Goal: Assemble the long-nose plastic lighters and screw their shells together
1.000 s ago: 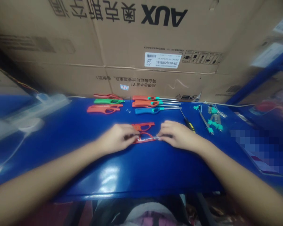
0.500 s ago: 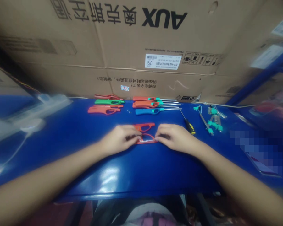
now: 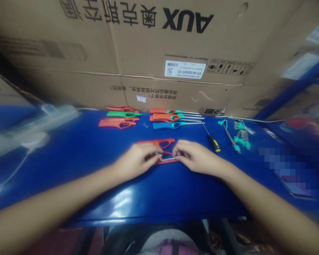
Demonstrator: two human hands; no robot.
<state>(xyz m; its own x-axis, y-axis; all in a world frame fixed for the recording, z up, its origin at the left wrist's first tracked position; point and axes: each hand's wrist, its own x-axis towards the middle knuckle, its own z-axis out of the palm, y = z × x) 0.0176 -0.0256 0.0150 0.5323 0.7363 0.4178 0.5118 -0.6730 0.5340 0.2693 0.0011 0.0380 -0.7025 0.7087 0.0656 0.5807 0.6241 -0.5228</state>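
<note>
On my feed, the left end of the blue worktop (image 3: 69, 166) carries one blurred white object (image 3: 33, 140) with a cable. Along the back edge I count three loose plastic lighter shells lying flat: a red one (image 3: 120, 108), a green one (image 3: 123, 114) and an orange one (image 3: 117, 123). Just right of them lie three finished long-nosed lighters with metal tubes: two orange (image 3: 168, 111) (image 3: 167, 117) and one blue (image 3: 170, 125). At mid-worktop, my left hand (image 3: 135, 161) and right hand (image 3: 195, 156) meet. Both pinch, fingertips curled, the red plastic lighter shell (image 3: 167, 158), which lies flat on the surface between them. One more orange half-shell (image 3: 159, 142) lies just behind it, touching the knuckles. That makes two shells at the hands. Right of my right hand lies one black-and-yellow screwdriver (image 3: 212, 141). Further right, near the back edge, sits a cluster of teal-and-metal lighter parts (image 3: 240, 137), too tangled to count. A large cardboard box (image 3: 175, 53) stands behind it all.
</note>
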